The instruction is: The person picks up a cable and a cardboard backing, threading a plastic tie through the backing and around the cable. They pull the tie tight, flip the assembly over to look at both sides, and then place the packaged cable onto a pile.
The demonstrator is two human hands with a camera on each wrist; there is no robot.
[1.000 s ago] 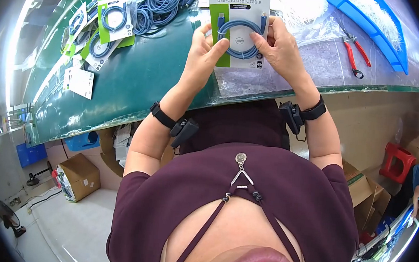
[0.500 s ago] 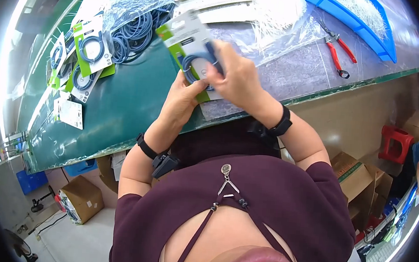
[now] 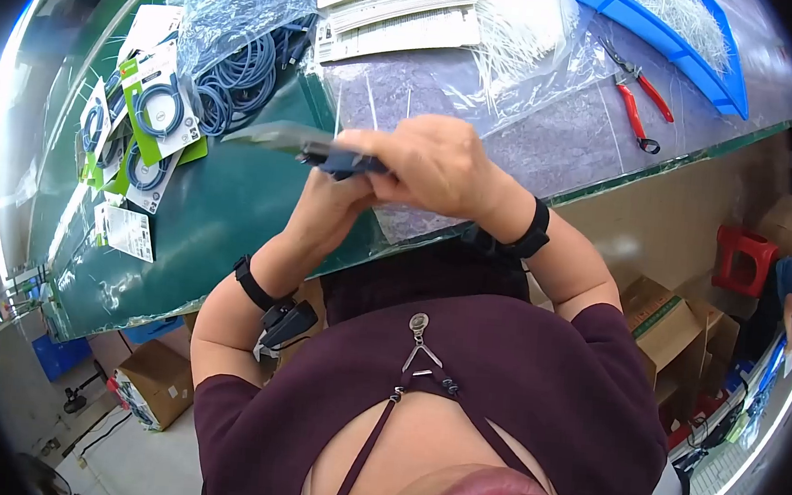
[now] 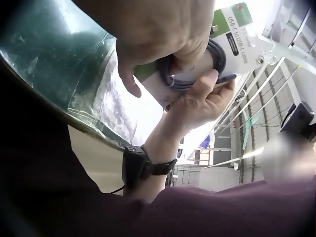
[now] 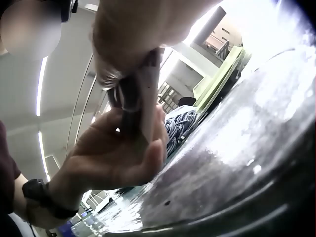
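Both hands grip one carded USB-C cable, a coiled blue cable on a white and green card. In the head view the card is tilted nearly edge-on and blurred. The left hand holds it from below and the left, partly hidden by the right hand. The right hand grips its right end, fingers curled over it. From the left wrist, the card's printed top shows, and the right thumb presses on the cable coil. The right wrist view shows the left hand below the card.
Several carded cables lie piled at left, with a loose card nearer. Behind are loose blue cables, stacked cards and white ties. Red-handled pliers and a blue tray lie at right.
The carded cable has come down and left from facing the camera, and is now tipped nearly edge-on. The right hand has moved left, closer over the left hand.
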